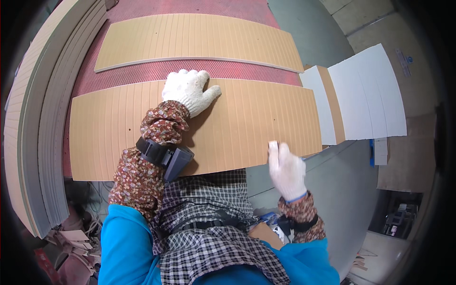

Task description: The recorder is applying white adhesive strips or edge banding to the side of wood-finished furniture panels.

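Observation:
A tan grooved board (pixel 242 123) with small dark holes lies across the work surface in front of me. My left hand (pixel 187 90), in a white knit glove, rests on its far edge with the thumb spread to the right. At the near edge, right of the middle, is my right hand (pixel 288 173), also gloved in white. Its fingers are bent together, slightly blurred, around something small and pale that I cannot make out. A second grooved board (pixel 199 40) lies farther away, parallel to the first, with a strip of red mesh surface (pixel 142 78) between them.
At the left stands a tall stack of similar boards (pixel 47 109). White panels (pixel 368 95) with a tan strip (pixel 331 104) lie to the right. Scraps and cables (pixel 76 242) are at the lower left, above a grey floor (pixel 332 190).

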Demonstrator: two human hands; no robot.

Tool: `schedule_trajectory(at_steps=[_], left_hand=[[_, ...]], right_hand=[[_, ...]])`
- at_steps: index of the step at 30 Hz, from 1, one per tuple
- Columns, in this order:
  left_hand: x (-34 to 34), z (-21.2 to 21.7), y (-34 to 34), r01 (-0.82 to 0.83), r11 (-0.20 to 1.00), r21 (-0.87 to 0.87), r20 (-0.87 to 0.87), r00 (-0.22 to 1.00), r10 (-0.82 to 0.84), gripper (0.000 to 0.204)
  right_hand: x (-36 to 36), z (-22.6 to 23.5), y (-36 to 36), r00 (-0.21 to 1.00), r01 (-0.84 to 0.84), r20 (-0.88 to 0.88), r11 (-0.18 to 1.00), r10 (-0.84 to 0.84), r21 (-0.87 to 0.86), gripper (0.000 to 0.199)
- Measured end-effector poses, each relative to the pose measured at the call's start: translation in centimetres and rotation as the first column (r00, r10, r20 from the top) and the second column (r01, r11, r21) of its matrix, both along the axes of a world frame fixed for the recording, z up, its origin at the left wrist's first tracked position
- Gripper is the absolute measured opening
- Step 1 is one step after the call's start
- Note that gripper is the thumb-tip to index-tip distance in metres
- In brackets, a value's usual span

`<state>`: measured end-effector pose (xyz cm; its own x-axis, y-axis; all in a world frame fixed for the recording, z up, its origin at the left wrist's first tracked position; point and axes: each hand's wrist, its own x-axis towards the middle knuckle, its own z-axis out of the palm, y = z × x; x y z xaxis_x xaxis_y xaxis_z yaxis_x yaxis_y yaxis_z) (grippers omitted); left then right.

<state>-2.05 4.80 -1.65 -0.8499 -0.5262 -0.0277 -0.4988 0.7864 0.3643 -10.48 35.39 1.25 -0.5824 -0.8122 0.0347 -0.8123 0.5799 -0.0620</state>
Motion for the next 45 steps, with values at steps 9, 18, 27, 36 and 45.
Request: schedule_trajectory(at_steps=[9, 18, 27, 36, 45], left_hand=[[0.0, -0.6, 0.1, -0.006, 1.000, 0.002, -0.062, 0.998, 0.006, 0.051], [0.0, -0.2, -0.1, 0.001, 1.000, 0.022, -0.052, 0.999, 0.001, 0.052], [-0.1, -0.4, -0.2, 0.007, 1.000, 0.017, -0.033, 0.999, -0.006, 0.053], [-0.1, -0.3, -0.2, 0.006, 1.000, -0.002, -0.014, 1.000, -0.006, 0.055], [-0.1, -0.3, -0.2, 0.010, 1.000, 0.006, -0.022, 1.000, -0.010, 0.054]], right_hand=[[-11.4, -1.8, -12.2, 0.997, -0.050, -0.047, 0.982, 0.060, 0.181, 0.022], [-12.7, -1.5, -14.9, 0.999, 0.033, 0.015, 0.996, -0.035, 0.084, 0.042], [-1.4, -0.6, -2.8, 0.989, 0.150, 0.025, 0.988, -0.149, -0.038, 0.036], [4.8, -1.4, 3.5, 0.961, 0.262, 0.120, 0.956, -0.247, -0.129, 0.028], [5.5, -0.6, 2.6, 0.982, 0.177, 0.085, 0.978, -0.168, -0.113, 0.025]])
